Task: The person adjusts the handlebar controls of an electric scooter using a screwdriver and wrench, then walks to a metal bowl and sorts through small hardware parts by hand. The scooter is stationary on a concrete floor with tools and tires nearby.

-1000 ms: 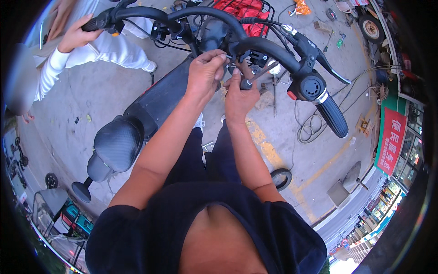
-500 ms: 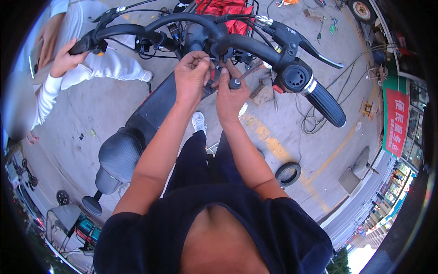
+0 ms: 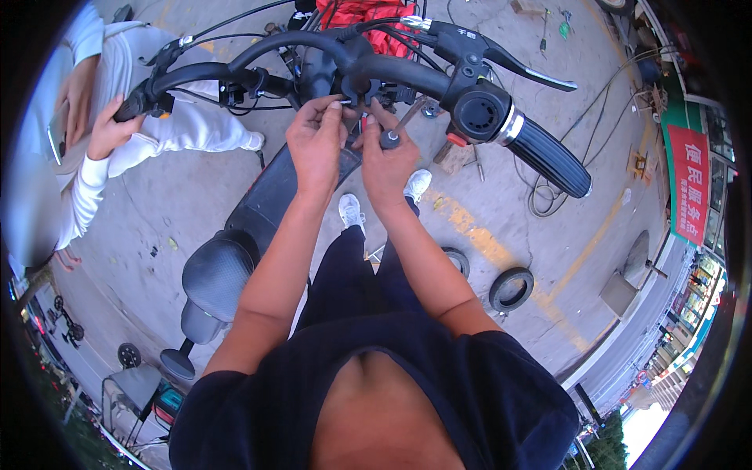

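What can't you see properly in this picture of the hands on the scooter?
Head view:
- Tip of the screwdriver in the right hand: hidden behind the handlebar clamp.
- What the left hand pinches: too small, covered by its fingers.
- The other person: cut off by the picture's left rim.
- Small tools on the ground: too small to tell.

One view only, a fisheye worn on the head, facing steeply down over the person's own chest and forearms. The handlebar [image 3: 352, 66] sits close at the far edge, with the left hand [image 3: 317, 141] and right hand [image 3: 388, 160] just beneath. Pavement [image 3: 501, 235] lies well below, bending toward the dark rim.
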`<move>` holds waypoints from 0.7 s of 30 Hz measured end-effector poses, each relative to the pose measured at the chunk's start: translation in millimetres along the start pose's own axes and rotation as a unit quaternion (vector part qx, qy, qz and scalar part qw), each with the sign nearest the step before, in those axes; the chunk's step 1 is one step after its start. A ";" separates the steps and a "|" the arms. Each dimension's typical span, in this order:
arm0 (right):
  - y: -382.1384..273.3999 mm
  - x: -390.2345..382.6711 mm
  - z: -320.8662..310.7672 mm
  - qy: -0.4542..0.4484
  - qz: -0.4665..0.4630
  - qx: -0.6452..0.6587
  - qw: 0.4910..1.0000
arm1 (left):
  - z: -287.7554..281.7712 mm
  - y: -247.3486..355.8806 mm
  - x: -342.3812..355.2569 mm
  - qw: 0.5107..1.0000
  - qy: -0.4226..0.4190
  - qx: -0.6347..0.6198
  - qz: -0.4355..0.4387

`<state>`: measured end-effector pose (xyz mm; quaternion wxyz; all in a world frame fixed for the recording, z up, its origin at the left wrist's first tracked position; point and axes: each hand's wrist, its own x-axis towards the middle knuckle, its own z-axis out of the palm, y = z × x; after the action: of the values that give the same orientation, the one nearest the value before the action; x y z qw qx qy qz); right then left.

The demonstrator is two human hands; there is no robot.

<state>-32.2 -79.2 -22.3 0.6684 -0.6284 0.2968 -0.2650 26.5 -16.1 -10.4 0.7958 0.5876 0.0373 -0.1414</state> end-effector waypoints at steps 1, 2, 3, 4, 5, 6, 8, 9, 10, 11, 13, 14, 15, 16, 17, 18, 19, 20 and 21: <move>0.8 0.3 -1.0 -0.005 0.005 -0.004 1.000 | 0.9 -0.1 -1.5 1.000 0.006 -0.005 0.010; 1.1 1.0 -0.5 0.003 0.000 0.005 1.000 | 1.9 -0.5 -2.2 1.000 0.012 -0.010 0.019; 1.6 1.0 1.7 0.011 -0.004 0.016 1.000 | 1.7 -1.1 -2.1 1.000 0.014 -0.012 0.023; 1.9 1.0 2.9 0.018 -0.008 0.026 0.999 | 1.3 -2.0 -1.6 0.999 0.015 -0.013 0.027; 1.5 1.3 2.8 0.018 -0.010 0.024 1.000 | 0.8 -3.0 -1.0 0.999 0.017 -0.015 0.030; 0.8 1.9 2.6 0.017 -0.012 0.020 1.000 | -0.1 -4.5 0.0 0.999 0.016 -0.025 0.020; 2.4 3.1 2.9 0.021 -0.018 0.018 0.999 | -2.5 -7.2 3.0 0.999 0.014 -0.047 0.000; 5.1 3.3 3.4 0.025 -0.023 0.020 0.999 | -3.6 -7.8 4.6 0.997 0.011 -0.075 -0.018; 6.6 3.2 3.7 0.029 -0.027 0.021 0.999 | -4.8 -8.2 6.9 0.994 0.009 -0.104 -0.036; 6.1 3.0 3.0 0.020 -0.024 0.017 0.999 | -6.2 -8.7 9.0 0.990 0.006 -0.133 -0.054; 4.9 4.1 2.1 0.000 -0.020 0.010 1.000 | -12.6 -13.4 14.3 0.986 -0.026 -0.151 -0.062; 5.8 4.3 2.5 0.000 -0.022 0.010 1.000 | -14.6 -15.0 15.9 0.984 -0.042 -0.161 -0.066; 7.8 4.1 2.2 0.001 -0.024 0.010 1.000 | -12.9 -14.1 16.0 0.984 -0.043 -0.164 -0.055; 8.9 4.0 2.1 0.002 -0.025 0.009 1.000 | -9.8 -12.1 16.0 0.984 -0.044 -0.166 -0.044; 7.5 3.8 2.3 0.002 -0.024 0.010 1.000 | -7.8 -10.8 16.1 0.984 -0.045 -0.169 -0.033; 4.7 3.7 2.4 0.001 -0.023 0.010 1.000 | -6.9 -11.0 16.5 0.989 -0.041 -0.142 -0.009; 3.1 3.6 2.5 0.000 -0.021 0.009 1.000 | -6.3 -11.3 17.1 0.993 -0.036 -0.115 0.016; 3.7 3.7 2.4 0.000 -0.022 0.011 1.000 | -5.7 -11.4 17.4 0.995 -0.032 -0.087 0.041; 5.1 4.2 2.3 0.001 -0.023 0.012 1.000 | -5.1 -10.7 16.9 0.996 -0.035 -0.069 0.048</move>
<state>-27.8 -80.3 -27.6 0.6692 -0.6269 0.2795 -0.2847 40.4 -17.2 -25.7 0.8410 0.5273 -0.0097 -0.1206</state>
